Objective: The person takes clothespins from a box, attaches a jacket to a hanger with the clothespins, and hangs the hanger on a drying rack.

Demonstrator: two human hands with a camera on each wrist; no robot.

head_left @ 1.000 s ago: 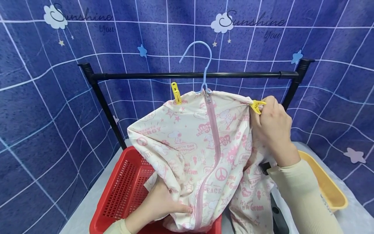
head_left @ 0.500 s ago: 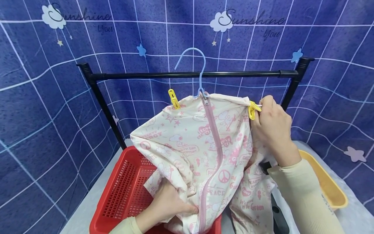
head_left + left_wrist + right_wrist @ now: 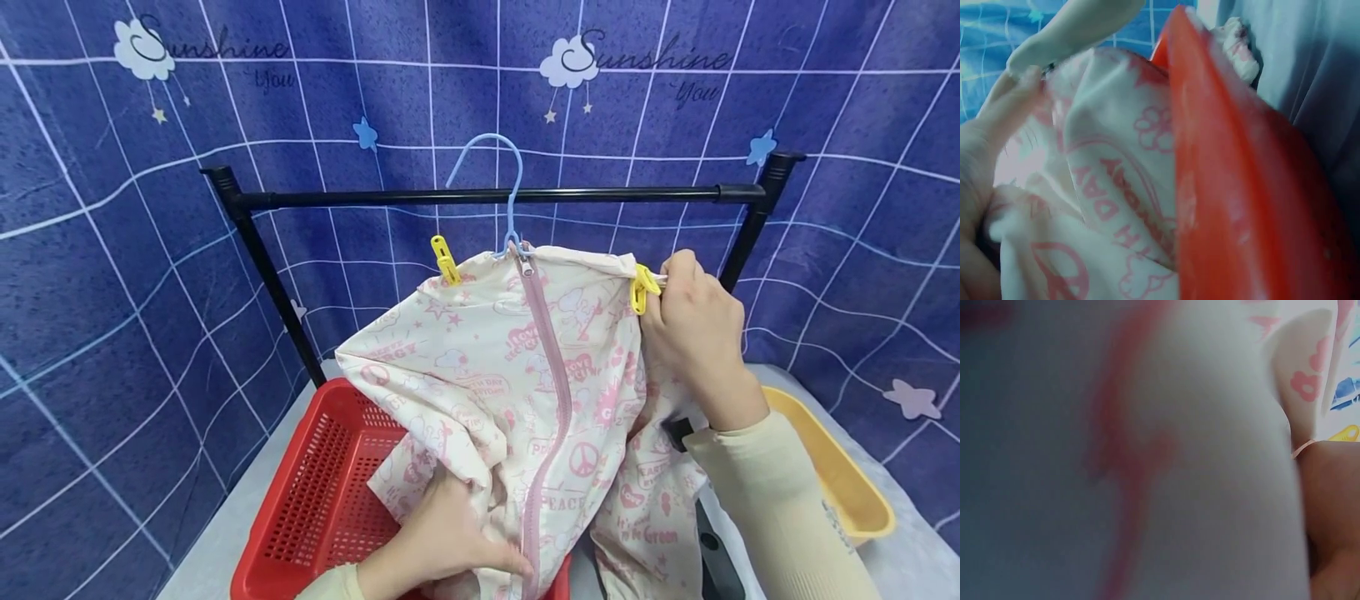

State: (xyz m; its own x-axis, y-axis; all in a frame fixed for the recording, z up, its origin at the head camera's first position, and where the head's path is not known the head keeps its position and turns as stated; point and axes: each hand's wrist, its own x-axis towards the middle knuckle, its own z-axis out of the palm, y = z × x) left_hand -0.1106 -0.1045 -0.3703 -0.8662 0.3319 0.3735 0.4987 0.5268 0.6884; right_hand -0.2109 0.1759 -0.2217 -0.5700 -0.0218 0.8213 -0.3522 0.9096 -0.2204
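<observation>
A white zip-up jacket (image 3: 480, 375) with pink print hangs on a blue clothes hanger (image 3: 517, 179), whose hook rises in front of the rack's bar. One yellow clothespin (image 3: 446, 260) is clipped on its left shoulder, another clothespin (image 3: 641, 289) on the right shoulder. My right hand (image 3: 697, 325) grips the jacket at that right shoulder, just beside the second clothespin. Lower down, my left hand (image 3: 450, 533) holds the jacket's front, thumb on top near the zipper and fingers hidden by cloth. Blurred fabric fills most of the right wrist view.
A black rack (image 3: 375, 198) stands behind the jacket. Under its left side is a red perforated basket (image 3: 307, 500); its wall is close in the left wrist view. A yellow tray (image 3: 847, 483) lies at right, beyond my forearm. A patterned blue curtain hangs behind.
The hanger and jacket have moved down and slightly left. My left hand has shifted right and down, bunching the cloth. The right-hand clothespin has turned more upright; my right hand stays almost in place.
</observation>
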